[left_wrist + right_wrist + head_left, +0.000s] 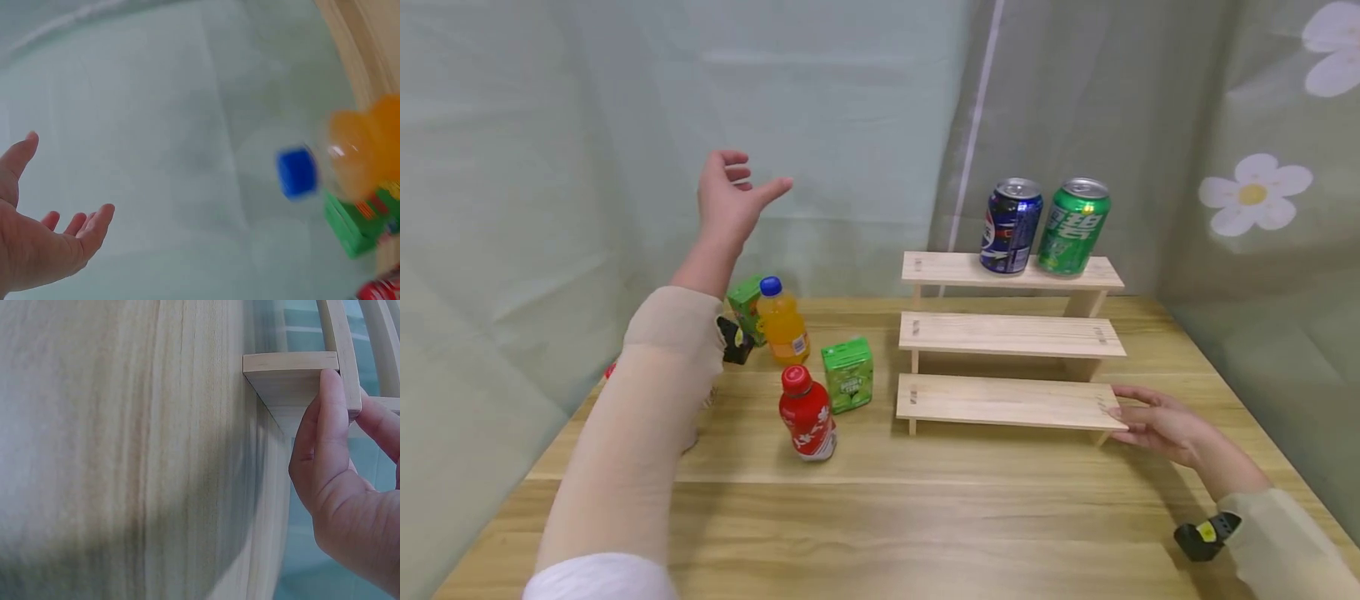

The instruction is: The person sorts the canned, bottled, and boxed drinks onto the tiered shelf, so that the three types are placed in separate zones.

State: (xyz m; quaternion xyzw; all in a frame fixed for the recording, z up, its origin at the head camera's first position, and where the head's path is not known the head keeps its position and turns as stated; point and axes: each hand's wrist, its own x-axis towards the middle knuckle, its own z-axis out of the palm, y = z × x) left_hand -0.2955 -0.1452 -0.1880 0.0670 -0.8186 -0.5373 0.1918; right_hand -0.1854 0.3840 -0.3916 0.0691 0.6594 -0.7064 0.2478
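My left hand (726,196) is raised in the air above the drinks at the left, its thumb stretched out and its fingers apart, with nothing in it. Below it stand an orange drink bottle (786,329) with a blue cap and a green carton (747,304). With thumb and fingers, my right hand (1165,425) pinches the right end of the lowest board of a three-step wooden display shelf (1000,400); in the right wrist view the fingertips are at the board's corner. On the top step stand a dark blue Pepsi can (1011,227) and a green soda can (1074,229).
A red bottle (808,417) and another green juice carton (848,377) stand on the wooden table (925,525), left of the shelf. My left forearm partly hides more items at the table's left side. Cloth curtains (850,108) hang behind the table and along its sides.
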